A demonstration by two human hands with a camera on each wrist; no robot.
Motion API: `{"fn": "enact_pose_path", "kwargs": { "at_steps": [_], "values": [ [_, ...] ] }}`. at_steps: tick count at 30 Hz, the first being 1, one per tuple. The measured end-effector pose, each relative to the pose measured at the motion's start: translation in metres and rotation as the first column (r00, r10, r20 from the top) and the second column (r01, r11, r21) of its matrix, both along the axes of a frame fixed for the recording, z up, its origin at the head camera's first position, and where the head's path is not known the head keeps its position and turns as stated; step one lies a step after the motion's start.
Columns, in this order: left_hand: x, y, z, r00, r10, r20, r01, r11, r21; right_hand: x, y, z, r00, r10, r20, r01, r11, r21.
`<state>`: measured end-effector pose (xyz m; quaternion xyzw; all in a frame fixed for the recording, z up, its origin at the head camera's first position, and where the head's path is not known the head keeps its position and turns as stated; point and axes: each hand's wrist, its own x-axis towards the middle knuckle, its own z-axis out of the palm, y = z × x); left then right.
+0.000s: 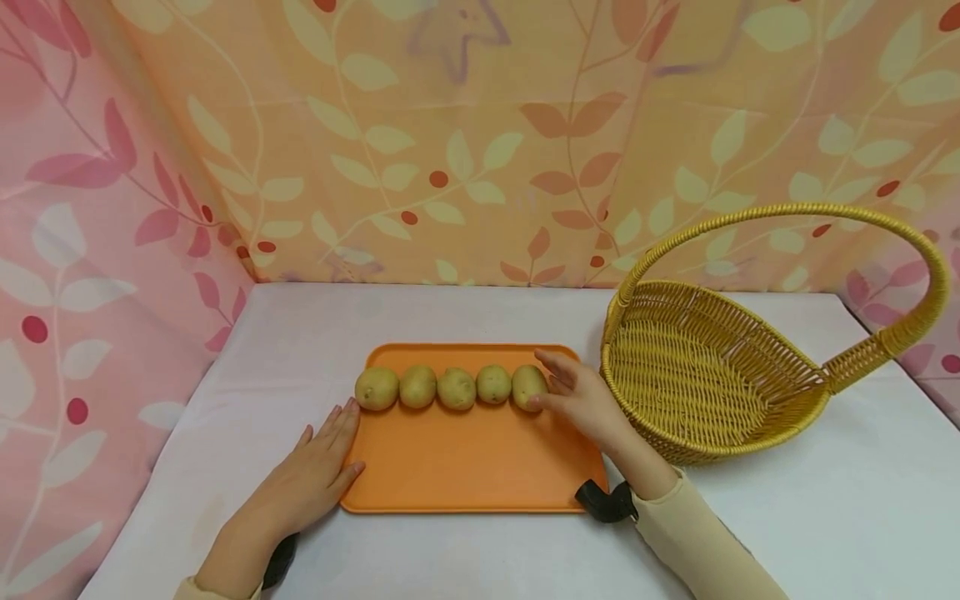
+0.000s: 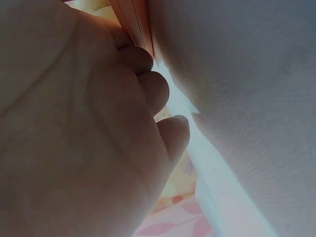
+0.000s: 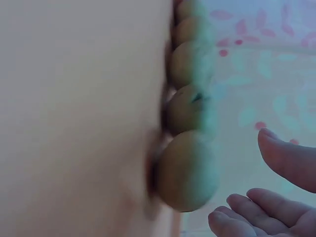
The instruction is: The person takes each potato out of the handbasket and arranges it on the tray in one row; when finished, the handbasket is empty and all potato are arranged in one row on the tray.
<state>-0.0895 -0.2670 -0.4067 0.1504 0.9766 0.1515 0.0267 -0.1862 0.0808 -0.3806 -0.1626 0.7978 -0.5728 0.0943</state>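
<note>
Several yellow-brown potatoes [image 1: 456, 389] lie in one row across the far half of an orange tray [image 1: 465, 471]. My left hand [image 1: 311, 475] lies along the tray's left edge, fingers extended and the fingertips beside the leftmost potato [image 1: 377, 389]. In the left wrist view, its fingertips meet the tray's side [image 2: 132, 22] close to the white cloth. At the other end of the row, my right hand [image 1: 588, 404] surrounds the rightmost potato [image 1: 528, 386] with thumb and fingers spread apart. The right wrist view shows a gap between that hand [image 3: 276, 212] and the nearest potato [image 3: 185, 170].
A yellow wicker basket [image 1: 675, 375] with a tall arched handle [image 1: 787, 212] stands close to the tray's right side. White cloth [image 1: 465, 558] covers the table. Leaf-patterned fabric [image 1: 450, 167] hangs behind and at the sides. A black wrist-worn piece [image 1: 606, 502] overlaps the tray's near right corner.
</note>
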Motion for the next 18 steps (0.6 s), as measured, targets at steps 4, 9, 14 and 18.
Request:
{"fn": "enact_pose_path", "kwargs": {
  "at_steps": [4, 9, 14, 18],
  "values": [
    [0.0, 0.0, -0.001, 1.0, 0.003, -0.003, -0.003, 1.0, 0.01, 0.013, 0.005, 0.014, 0.999, 0.03, -0.021, -0.032, 0.998, -0.058],
    [-0.001, 0.0, -0.006, 1.0, 0.003, 0.006, -0.004, 1.0, 0.024, 0.034, 0.025, 0.027, 0.995, 0.095, -0.039, -0.099, 0.987, -0.125],
    [0.001, 0.0, -0.01, 0.999, 0.014, 0.04, -0.016, 0.998, 0.057, 0.056, 0.06, 0.033, 0.981, 0.103, -0.164, -0.121, 0.988, -0.101],
    [0.001, -0.003, -0.013, 0.997, 0.021, 0.07, -0.027, 0.996, 0.087, 0.071, 0.091, 0.032, 0.909, 0.031, -0.416, -0.01, 0.999, 0.052]
  ]
}}
